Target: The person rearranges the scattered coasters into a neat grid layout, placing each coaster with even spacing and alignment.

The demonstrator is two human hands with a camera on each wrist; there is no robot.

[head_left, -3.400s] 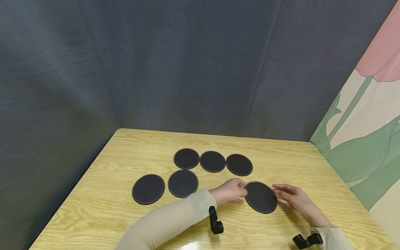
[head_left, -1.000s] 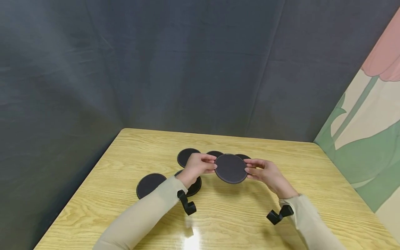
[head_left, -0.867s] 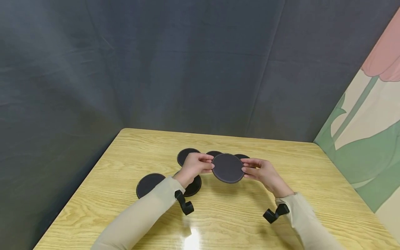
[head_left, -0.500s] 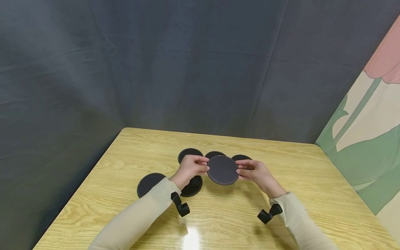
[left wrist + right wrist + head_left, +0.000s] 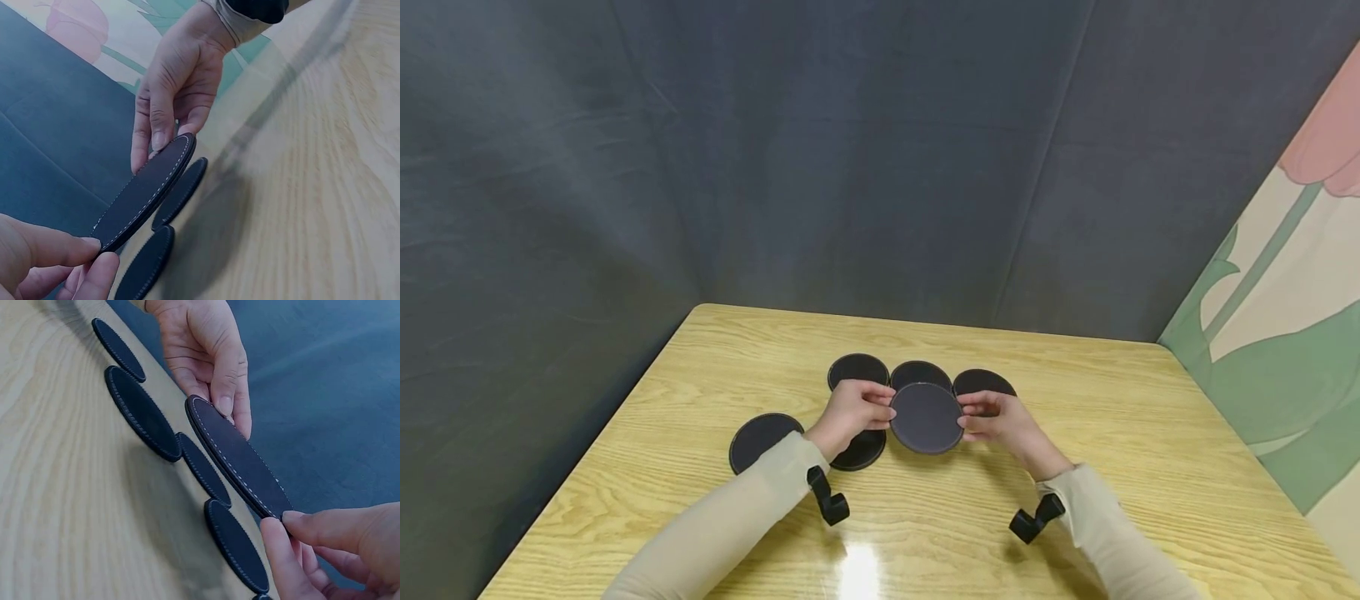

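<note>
A round black coaster [image 5: 927,418] with light stitching around its edge is held between both hands, raised off the table, as its shadow in the wrist views shows. My left hand [image 5: 848,416] pinches its left edge between thumb and fingers. On the opposite edge, my right hand [image 5: 1006,427] pinches it the same way. Behind it lie three similar coasters in a row: a left one [image 5: 856,367], a middle one [image 5: 917,372] partly covered by the held coaster, and a right one [image 5: 985,381]. Another coaster [image 5: 860,454] is partly hidden by the left hand.
Farther left, a separate coaster [image 5: 763,439] lies flat, its lower edge overlapped by the left sleeve [image 5: 730,517]. The wood-grain table [image 5: 917,533] backs onto a dark cloth [image 5: 865,167]. A wall with a painted tulip [image 5: 1277,333] borders the right side.
The coaster lay on the table at the right with a hand at each side; both hands have since pinched and lifted it. Over the last second it has shifted left and slightly nearer.
</note>
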